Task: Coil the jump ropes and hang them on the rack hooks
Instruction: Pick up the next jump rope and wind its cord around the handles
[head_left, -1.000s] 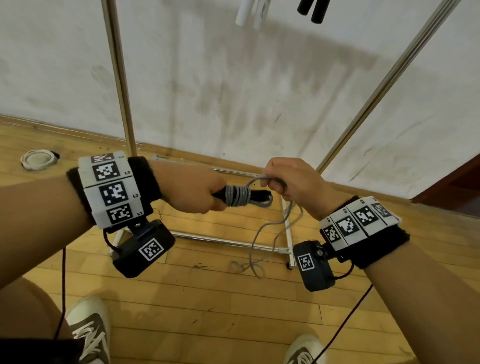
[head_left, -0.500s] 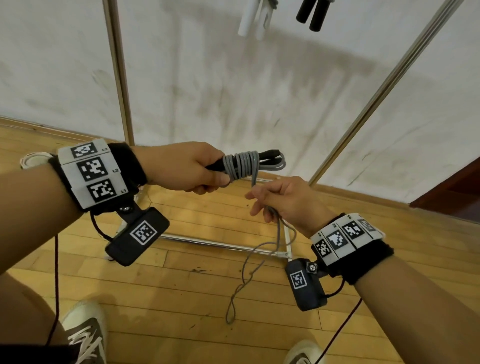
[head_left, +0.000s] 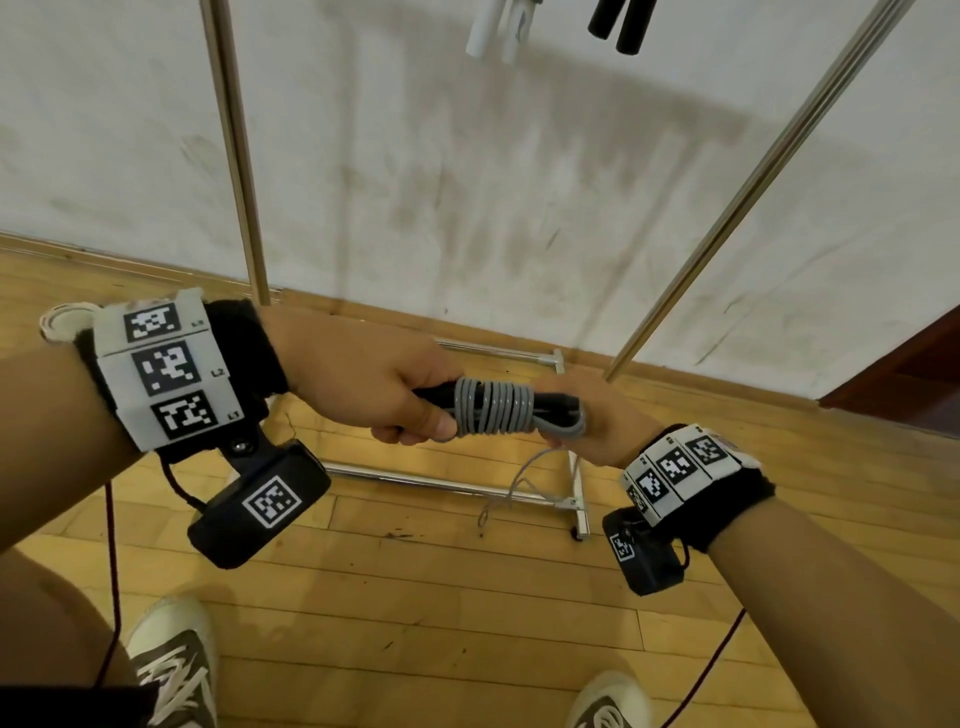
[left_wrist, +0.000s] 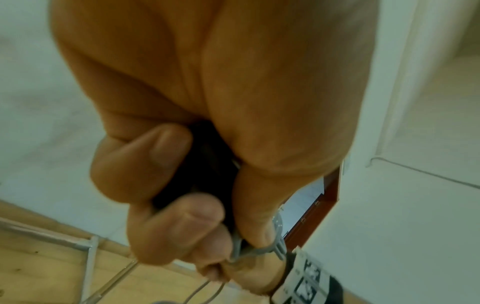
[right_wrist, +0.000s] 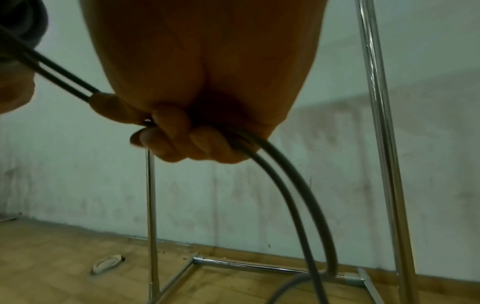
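several tight turns of grey cord (head_left: 493, 413) already sit wound around the black handles (head_left: 550, 404) of the jump rope at the middle of the head view, so this coil looks more than half built. the left hand (head_left: 363, 382) comes in from nine o'clock with its fingers curled round the handle ends, thumb pressed up against the first turn; the left wrist view shows those fingers (left_wrist: 161, 156) wrapped snugly on something dark. the right hand (head_left: 587, 426) meets the bundle from three o'clock, its fingers closed on the cord just past the handle tips, and the right wrist view shows two strands running out of that fist (right_wrist: 197, 139) and curving down toward five o'clock.

a loose tail (head_left: 511, 486) hangs below the hands toward six o'clock, ending in a small loop above the wooden floor (head_left: 415, 597), so a few more wraps seem to be left before the end can be tucked.

the rack (head_left: 236, 156) stands behind, its uprights rising toward twelve o'clock. at the top edge, white handles (head_left: 491, 31) and black handles (head_left: 618, 26) dangle there, which i judge to be ropes already hung, though the hooks are out of frame. hanging this bundle is not yet done; whether other ropes wait elsewhere cannot be told.
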